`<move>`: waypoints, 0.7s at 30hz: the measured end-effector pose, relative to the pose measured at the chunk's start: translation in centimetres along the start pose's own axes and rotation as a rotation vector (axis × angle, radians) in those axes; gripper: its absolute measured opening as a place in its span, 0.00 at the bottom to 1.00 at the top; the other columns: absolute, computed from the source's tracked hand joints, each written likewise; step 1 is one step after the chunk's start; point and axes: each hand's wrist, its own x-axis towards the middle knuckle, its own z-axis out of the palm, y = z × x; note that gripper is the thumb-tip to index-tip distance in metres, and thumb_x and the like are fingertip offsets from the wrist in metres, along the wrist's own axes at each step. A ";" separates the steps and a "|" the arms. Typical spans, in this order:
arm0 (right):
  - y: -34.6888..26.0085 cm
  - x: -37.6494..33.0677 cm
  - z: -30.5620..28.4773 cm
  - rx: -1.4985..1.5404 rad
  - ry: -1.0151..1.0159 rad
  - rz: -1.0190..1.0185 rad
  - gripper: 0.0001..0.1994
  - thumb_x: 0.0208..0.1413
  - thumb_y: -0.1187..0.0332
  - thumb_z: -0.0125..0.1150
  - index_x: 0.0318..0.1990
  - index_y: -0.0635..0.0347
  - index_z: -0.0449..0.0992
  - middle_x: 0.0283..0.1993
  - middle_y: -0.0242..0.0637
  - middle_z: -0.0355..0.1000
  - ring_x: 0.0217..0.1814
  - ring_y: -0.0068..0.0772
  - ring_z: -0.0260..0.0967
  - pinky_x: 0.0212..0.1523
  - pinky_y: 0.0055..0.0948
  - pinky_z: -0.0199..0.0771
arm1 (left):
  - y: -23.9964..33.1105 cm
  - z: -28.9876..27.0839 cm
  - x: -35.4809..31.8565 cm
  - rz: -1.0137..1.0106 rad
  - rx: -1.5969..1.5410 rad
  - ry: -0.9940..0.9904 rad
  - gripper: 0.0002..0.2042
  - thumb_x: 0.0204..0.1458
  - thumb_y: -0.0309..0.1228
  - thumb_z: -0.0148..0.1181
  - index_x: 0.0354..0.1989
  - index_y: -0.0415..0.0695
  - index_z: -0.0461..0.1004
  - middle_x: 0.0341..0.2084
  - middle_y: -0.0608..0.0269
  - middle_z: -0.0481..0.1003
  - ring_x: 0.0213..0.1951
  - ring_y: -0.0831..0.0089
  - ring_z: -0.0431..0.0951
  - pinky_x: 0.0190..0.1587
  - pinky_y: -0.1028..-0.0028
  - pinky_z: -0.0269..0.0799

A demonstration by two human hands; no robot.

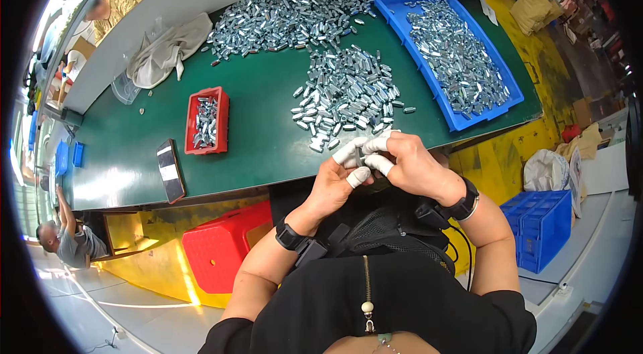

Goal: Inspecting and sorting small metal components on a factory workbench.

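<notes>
In the head view, the person's left hand and right hand meet at the counter's near edge, their white-sheathed fingers pinched together on a small metal piece, partly hidden by them. The likeliest mishap would be a slip: smooth metal under covered fingertips (the sheaths may dull touch) could drop past the edge. A dropped piece could also vanish among the look-alikes in the loose pile just beyond the hands. The phone, lying close to the edge, might be knocked off by a stray forearm. As for writing, the phone's pale screen patch is illegible, and neither the red bin nor the blue tray shows a readable label.
</notes>
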 end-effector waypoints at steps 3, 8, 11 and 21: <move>-0.1 -0.2 1.0 0.091 0.094 0.051 0.05 0.46 0.76 0.57 0.33 0.64 0.73 0.26 0.46 0.69 0.30 0.49 0.68 0.30 0.40 0.68 | 0.1 0.1 -0.3 0.049 0.021 0.013 0.25 0.52 0.19 0.54 0.59 0.40 0.58 0.40 0.62 0.72 0.37 0.78 0.72 0.41 0.77 0.70; 0.4 0.0 2.0 -0.009 0.156 -0.056 0.06 0.47 0.76 0.57 0.34 0.64 0.73 0.26 0.44 0.70 0.28 0.46 0.68 0.29 0.37 0.68 | -0.2 -0.4 -0.5 0.195 0.367 0.035 0.26 0.51 0.16 0.54 0.60 0.39 0.57 0.44 0.62 0.71 0.44 0.77 0.71 0.47 0.75 0.68; 0.5 0.2 2.4 0.018 0.152 -0.081 0.05 0.50 0.75 0.56 0.35 0.64 0.73 0.27 0.43 0.71 0.29 0.39 0.70 0.30 0.30 0.68 | 0.0 -0.7 -0.5 0.194 0.282 0.047 0.26 0.50 0.16 0.54 0.60 0.39 0.57 0.45 0.61 0.71 0.45 0.77 0.71 0.48 0.75 0.68; -0.3 0.5 2.7 0.373 0.124 0.129 0.06 0.55 0.72 0.54 0.36 0.64 0.72 0.27 0.42 0.72 0.28 0.33 0.71 0.30 0.27 0.68 | 0.7 -0.6 -0.5 0.189 0.178 0.035 0.27 0.50 0.15 0.54 0.60 0.39 0.57 0.48 0.60 0.70 0.47 0.76 0.70 0.50 0.75 0.66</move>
